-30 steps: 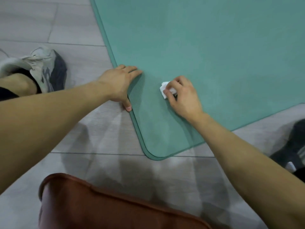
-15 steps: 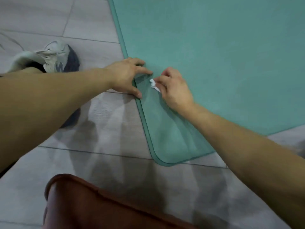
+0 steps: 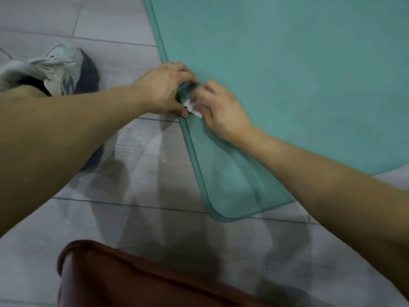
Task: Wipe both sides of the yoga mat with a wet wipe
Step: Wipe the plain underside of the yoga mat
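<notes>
A teal yoga mat (image 3: 287, 74) lies flat on the grey tiled floor, its rounded near corner in the lower middle. My left hand (image 3: 163, 87) grips the mat's left edge, fingers curled over it and thumb beneath, lifting it slightly. My right hand (image 3: 219, 109) holds a small crumpled white wet wipe (image 3: 192, 108) right at that edge, touching the left hand's thumb. The right hand's fingers are blurred and most of the wipe is hidden under them.
A grey and dark sneaker (image 3: 64, 69) on a foot sits on the floor left of the mat. A reddish-brown cushion or seat (image 3: 132, 280) fills the bottom of the view. Grey tiles (image 3: 132, 173) surround the mat.
My right hand slid the wipe left across the mat until it met the edge. My left hand went from resting flat on the edge to curling round it.
</notes>
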`<state>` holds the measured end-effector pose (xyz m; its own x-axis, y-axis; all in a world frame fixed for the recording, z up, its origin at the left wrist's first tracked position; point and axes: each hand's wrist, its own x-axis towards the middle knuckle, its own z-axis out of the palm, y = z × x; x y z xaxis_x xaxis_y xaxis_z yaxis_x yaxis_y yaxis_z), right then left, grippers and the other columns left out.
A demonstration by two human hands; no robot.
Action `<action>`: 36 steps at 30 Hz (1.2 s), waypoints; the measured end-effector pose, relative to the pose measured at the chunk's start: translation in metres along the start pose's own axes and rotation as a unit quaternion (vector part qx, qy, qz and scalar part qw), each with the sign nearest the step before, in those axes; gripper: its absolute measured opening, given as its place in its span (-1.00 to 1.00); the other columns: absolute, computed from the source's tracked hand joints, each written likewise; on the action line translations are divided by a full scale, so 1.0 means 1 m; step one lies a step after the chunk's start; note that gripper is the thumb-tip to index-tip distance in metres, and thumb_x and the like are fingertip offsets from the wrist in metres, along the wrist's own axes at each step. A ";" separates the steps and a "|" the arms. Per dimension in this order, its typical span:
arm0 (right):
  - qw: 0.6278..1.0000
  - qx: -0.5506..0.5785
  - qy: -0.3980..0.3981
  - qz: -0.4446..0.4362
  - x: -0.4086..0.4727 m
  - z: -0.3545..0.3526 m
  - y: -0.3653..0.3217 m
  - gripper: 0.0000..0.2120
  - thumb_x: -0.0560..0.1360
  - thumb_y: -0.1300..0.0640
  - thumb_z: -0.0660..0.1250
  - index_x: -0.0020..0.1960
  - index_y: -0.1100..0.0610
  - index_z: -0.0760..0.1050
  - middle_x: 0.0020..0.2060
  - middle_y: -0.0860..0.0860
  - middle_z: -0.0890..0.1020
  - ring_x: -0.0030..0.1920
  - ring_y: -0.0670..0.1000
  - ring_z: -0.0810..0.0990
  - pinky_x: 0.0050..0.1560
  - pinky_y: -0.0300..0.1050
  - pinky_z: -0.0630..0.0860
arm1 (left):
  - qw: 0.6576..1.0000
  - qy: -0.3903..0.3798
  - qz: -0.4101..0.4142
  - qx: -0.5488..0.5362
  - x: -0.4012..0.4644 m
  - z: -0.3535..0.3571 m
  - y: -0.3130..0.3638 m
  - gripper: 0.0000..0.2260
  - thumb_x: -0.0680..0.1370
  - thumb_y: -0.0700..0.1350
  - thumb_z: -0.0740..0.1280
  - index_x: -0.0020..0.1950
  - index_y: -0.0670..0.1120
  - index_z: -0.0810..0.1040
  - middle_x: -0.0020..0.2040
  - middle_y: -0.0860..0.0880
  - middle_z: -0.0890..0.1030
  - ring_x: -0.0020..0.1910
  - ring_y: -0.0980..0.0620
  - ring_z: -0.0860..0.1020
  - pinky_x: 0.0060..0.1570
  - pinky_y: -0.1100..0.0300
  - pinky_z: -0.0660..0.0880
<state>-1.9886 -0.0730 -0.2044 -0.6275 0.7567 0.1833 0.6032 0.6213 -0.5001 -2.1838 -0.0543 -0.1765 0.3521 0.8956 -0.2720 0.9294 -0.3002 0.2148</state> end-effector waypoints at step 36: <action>0.983 0.041 -0.125 -0.130 -0.186 -0.035 -0.023 -0.74 0.60 0.14 0.30 0.20 0.08 0.70 0.05 0.11 0.56 -0.07 0.13 0.59 -0.05 -0.06 0.53 | 0.889 0.022 -0.392 -0.236 -0.081 0.077 0.112 -0.58 0.45 0.13 0.55 0.21 -0.08 0.65 0.16 -0.11 0.70 0.14 -0.20 0.65 0.02 0.08 0.54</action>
<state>-1.8682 -0.2209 -0.1977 -0.8627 0.4947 0.1048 0.3712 0.7602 -0.5331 -2.0994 -0.1860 -0.2027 -0.3982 0.7834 -0.4772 0.7335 0.5843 0.3471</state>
